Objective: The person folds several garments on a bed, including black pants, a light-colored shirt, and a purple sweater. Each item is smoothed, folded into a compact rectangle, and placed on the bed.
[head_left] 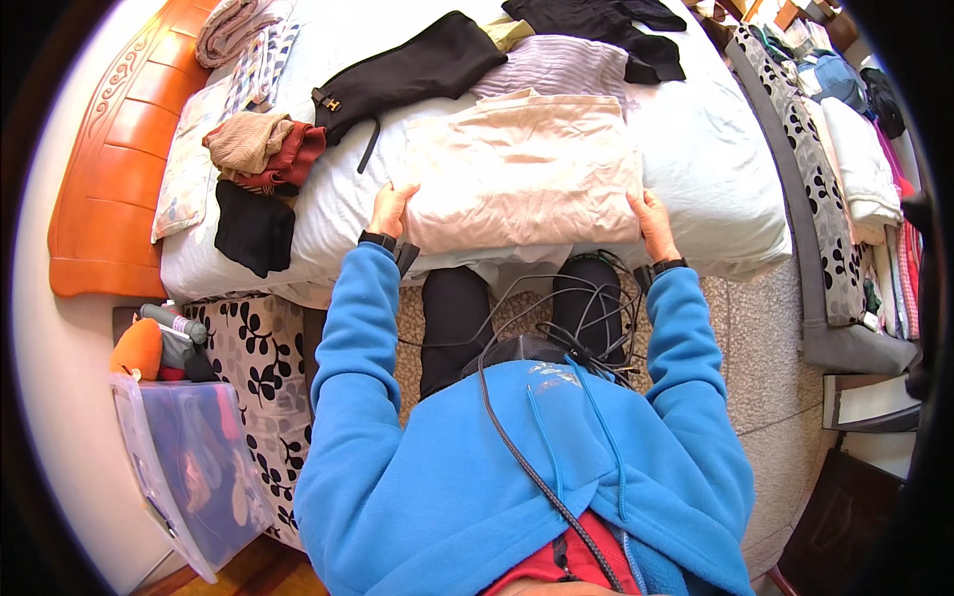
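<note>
A cream-coloured cloth garment, folded into a wide rectangle with creases, lies at the near edge of the bed. My left hand grips its left edge near the lower corner, the thumb on top. At the right edge, my right hand holds it the same way, thumb on the cloth and fingers partly hidden. Beyond it lies a lilac ribbed garment. Black trousers with a belt stretch diagonally to the upper left of the cream cloth.
Tan and red clothes are piled at left, beside a folded black cloth. Another black garment lies at the back. A clear plastic box stands lower left. More clothes and a white towel lie on a sofa at right. Loose cables hang before me.
</note>
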Action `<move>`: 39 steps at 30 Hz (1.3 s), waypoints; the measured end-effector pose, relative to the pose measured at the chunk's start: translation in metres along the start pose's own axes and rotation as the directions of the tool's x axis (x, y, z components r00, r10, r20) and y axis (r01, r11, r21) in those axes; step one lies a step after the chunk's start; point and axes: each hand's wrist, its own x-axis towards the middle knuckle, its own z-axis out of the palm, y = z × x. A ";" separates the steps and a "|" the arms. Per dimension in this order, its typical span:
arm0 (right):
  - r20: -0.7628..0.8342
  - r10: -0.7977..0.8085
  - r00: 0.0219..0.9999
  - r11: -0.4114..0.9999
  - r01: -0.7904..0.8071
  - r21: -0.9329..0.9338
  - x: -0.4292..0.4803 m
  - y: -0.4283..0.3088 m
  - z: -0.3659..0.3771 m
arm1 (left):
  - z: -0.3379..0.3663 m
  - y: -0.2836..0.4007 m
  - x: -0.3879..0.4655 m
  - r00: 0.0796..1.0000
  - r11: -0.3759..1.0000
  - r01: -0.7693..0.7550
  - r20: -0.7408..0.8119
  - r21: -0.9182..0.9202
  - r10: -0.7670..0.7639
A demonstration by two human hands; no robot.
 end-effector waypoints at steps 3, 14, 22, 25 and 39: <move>-0.013 0.014 1.000 0.999 -0.014 -0.049 -0.001 -0.006 0.001 | 0.007 0.008 -0.004 0.995 0.990 -0.097 -0.021 0.103 0.099; 0.241 -0.639 0.731 -0.002 0.311 -0.950 -0.004 -0.061 0.043 | 0.011 0.038 -0.032 0.989 0.912 0.137 0.005 0.386 -0.151; 0.445 -0.456 0.771 0.214 0.580 -0.786 0.002 -0.034 0.189 | 0.004 0.019 -0.025 0.970 0.980 0.057 0.222 0.193 -0.100; 0.508 -0.347 0.788 0.119 0.575 -0.810 0.001 -0.012 0.208 | 0.012 0.026 -0.024 0.972 0.990 0.036 0.224 0.133 -0.066; 0.494 -0.103 0.863 0.781 0.378 -0.497 -0.003 -0.026 0.145 | 0.217 0.018 -0.032 0.861 0.778 -0.260 0.502 0.573 -0.082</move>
